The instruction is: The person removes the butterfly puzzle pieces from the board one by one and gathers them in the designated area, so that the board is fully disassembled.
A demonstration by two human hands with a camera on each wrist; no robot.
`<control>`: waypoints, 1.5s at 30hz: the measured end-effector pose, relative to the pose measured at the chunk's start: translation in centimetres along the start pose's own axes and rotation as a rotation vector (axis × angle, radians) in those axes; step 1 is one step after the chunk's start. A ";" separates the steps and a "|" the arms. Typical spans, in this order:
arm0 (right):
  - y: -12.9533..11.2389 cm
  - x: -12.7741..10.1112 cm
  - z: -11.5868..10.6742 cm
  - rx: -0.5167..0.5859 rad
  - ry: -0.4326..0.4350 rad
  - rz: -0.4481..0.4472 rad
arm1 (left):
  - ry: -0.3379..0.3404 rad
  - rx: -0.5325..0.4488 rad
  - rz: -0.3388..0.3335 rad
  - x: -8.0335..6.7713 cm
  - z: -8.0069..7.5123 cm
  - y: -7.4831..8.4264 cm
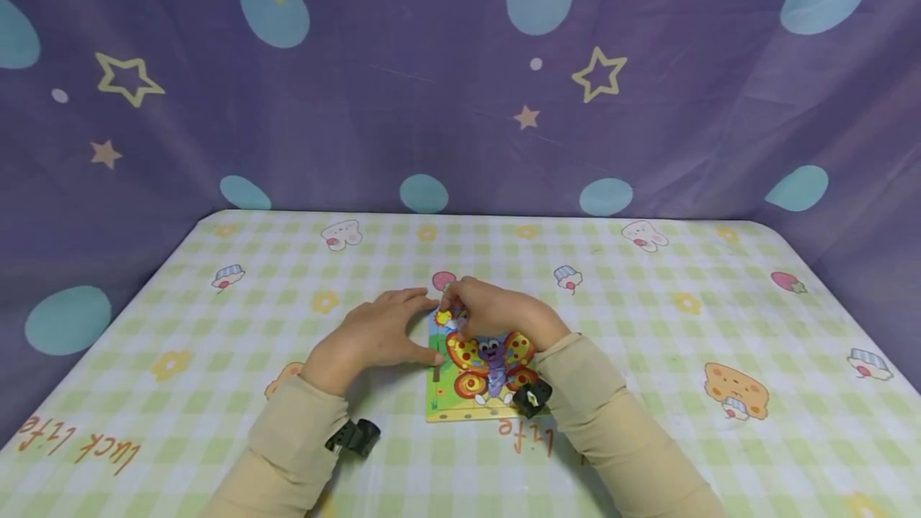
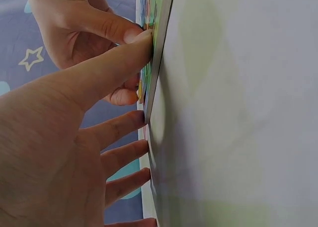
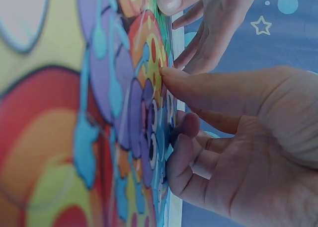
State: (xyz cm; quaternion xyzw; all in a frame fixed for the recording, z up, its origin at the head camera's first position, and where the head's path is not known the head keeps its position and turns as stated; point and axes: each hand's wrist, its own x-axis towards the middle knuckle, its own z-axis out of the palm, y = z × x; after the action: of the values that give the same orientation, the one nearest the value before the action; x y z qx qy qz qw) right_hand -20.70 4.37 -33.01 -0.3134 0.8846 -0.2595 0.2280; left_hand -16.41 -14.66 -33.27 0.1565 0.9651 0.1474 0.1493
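Observation:
A butterfly puzzle board [image 1: 480,378] lies flat on the checked tablecloth [image 1: 647,318] in the middle of the table. My left hand [image 1: 384,334] sits at its left side. The straight thumb [image 2: 124,53] presses the board's edge [image 2: 160,48] and the other fingers lie stretched on the cloth. My right hand [image 1: 496,314] covers the board's upper left part. Its thumb [image 3: 198,88] and curled fingertips [image 3: 181,132] bear on a puzzle piece [image 3: 156,113] beside the butterfly's face. In the right wrist view, the picture [image 3: 99,113] fills the left half, with the left hand [image 3: 208,43] behind.
A purple cloth with stars and blue spots [image 1: 460,86] hangs behind and beside the table. Black wrist cameras [image 1: 354,436] [image 1: 532,398] sit on both sleeves. The cloth runs bare to the left, right and far edges of the table.

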 end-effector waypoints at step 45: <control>2.6 -1.8 -3.5 0.230 0.031 -0.152 | -0.048 0.042 0.044 0.0 -0.1 -0.4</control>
State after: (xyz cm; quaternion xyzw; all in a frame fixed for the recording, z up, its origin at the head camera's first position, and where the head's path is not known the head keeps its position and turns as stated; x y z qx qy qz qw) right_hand -22.53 8.44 -31.48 -0.3472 0.8261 -0.3805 0.2285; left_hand -16.57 -15.03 -33.32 0.1843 0.9605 0.1267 0.1656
